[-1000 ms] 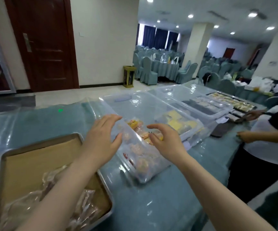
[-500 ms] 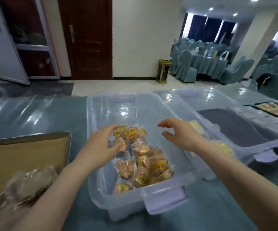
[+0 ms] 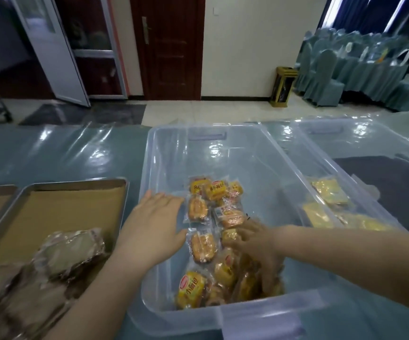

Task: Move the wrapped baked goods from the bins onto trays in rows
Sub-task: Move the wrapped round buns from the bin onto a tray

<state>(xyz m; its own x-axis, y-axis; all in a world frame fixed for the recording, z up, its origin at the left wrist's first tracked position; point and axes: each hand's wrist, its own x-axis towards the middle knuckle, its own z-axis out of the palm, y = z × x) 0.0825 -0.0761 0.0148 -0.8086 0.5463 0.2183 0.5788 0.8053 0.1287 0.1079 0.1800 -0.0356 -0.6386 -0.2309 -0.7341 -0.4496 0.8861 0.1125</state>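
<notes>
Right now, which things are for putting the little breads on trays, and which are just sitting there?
For the job:
left hand
right hand
wrapped breads
clear bin
metal tray
wrapped goods on the tray

Just sitting there:
yellow packets in the next bin
gold floor bin
brown door
covered chairs

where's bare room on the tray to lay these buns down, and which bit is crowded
The tray's far half is bare brown liner, bordered by the far rim and the bin on its right. Its near end is crowded with clear-wrapped goods. In the bin, the far floor beyond the buns is bare; the near end is piled, with the right hand in it.
</notes>
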